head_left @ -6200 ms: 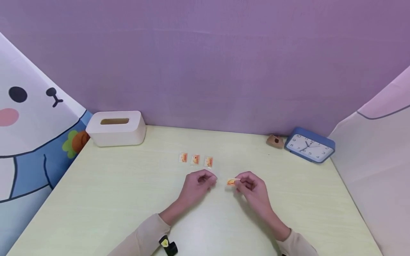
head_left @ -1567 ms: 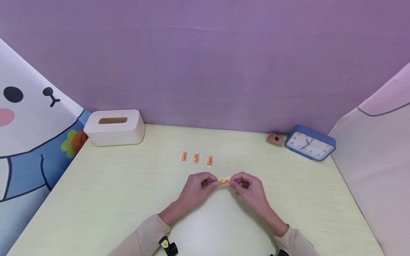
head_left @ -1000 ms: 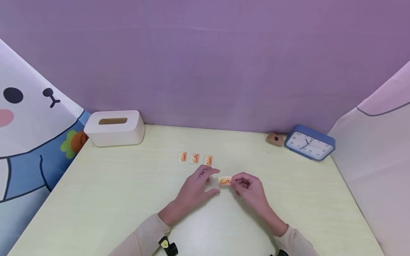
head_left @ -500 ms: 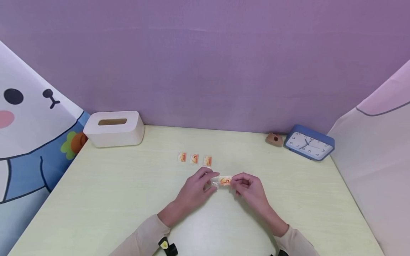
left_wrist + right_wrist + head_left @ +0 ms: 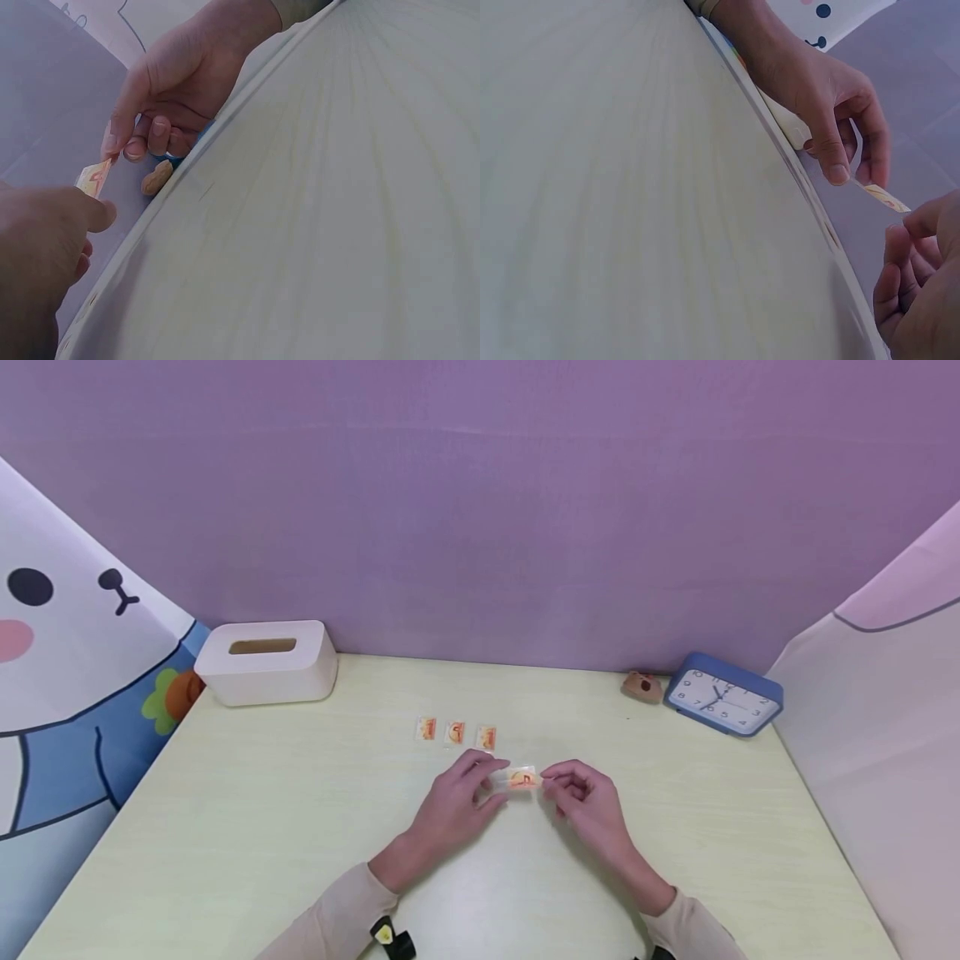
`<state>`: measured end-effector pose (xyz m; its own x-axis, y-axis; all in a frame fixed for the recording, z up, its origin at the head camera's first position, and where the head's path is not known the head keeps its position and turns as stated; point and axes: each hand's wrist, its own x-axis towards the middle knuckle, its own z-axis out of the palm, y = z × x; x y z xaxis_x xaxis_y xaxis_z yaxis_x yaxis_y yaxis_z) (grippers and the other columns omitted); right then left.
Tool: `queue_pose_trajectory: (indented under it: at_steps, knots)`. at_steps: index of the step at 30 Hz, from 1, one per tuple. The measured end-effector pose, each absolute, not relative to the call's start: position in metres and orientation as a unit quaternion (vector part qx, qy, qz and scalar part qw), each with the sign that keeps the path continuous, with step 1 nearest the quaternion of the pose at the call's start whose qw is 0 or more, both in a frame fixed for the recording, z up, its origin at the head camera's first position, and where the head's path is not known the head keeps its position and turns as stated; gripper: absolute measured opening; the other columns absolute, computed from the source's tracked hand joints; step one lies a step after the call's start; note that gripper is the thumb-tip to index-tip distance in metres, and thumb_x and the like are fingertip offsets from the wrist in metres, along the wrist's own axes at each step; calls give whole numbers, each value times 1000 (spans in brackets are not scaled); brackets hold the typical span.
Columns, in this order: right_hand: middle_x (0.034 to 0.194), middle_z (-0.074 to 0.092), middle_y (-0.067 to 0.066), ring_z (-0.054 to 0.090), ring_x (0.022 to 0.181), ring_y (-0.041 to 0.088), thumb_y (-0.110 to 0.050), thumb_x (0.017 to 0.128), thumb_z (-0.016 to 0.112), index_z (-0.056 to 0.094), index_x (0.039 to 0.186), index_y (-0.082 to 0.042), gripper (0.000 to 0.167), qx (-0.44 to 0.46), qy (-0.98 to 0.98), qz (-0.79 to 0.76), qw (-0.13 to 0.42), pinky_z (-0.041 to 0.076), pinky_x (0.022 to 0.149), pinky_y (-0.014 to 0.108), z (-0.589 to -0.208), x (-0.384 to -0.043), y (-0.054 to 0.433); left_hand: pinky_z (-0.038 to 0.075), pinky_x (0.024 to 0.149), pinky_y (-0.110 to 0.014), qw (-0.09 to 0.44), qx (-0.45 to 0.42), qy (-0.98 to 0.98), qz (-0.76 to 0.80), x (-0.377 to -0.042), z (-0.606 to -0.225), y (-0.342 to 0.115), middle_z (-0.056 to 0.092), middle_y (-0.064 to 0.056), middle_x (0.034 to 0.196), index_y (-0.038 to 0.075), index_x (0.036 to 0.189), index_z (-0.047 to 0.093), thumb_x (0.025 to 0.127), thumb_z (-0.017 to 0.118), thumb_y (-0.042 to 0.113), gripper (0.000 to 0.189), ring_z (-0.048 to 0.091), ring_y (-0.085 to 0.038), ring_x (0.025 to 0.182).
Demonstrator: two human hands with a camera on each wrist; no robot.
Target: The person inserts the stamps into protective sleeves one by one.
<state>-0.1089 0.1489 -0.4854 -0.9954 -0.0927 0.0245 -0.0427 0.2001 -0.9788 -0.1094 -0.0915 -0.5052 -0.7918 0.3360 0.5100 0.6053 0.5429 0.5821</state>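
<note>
A small orange-and-white printed card [image 5: 521,778], with clear plastic film around it, is held above the table between both hands. The left hand [image 5: 453,802] grips the film at its left side, thumb and forefinger apart at its near and far edges. At its right end the right hand [image 5: 588,797] pinches the card, other fingers curled in. In the right wrist view the card [image 5: 885,198] slants between the two hands' fingertips. Beyond the left hand, three similar cards lie in a row: a left one [image 5: 427,728], a middle one [image 5: 455,732] and a right one [image 5: 486,737].
A white tissue box [image 5: 270,677] stands at the back left of the pale table [image 5: 300,793]. At the back right are a small brown animal-shaped object [image 5: 642,687] and a blue clock [image 5: 723,697]. A purple backdrop [image 5: 480,527] rises behind.
The left hand let go of the card's left end, spread thumb and forefinger, and now grips the clear film. The card has shifted slightly left, with film showing around it.
</note>
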Motion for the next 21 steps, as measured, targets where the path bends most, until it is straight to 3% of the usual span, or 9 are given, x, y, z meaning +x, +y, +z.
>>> queue_pose_trajectory:
  at_steps: [21]
  knots:
    - [84,70,23,60,61,12,0,103,77,79,104,2,3,-78,773,-630,-14,49,53,20,-486,-106,149,59,75,-19,169,-280,-855,-402,-109,-507,-91,68,-2,126,6,133,76,91,93,10,46,70,-10,88]
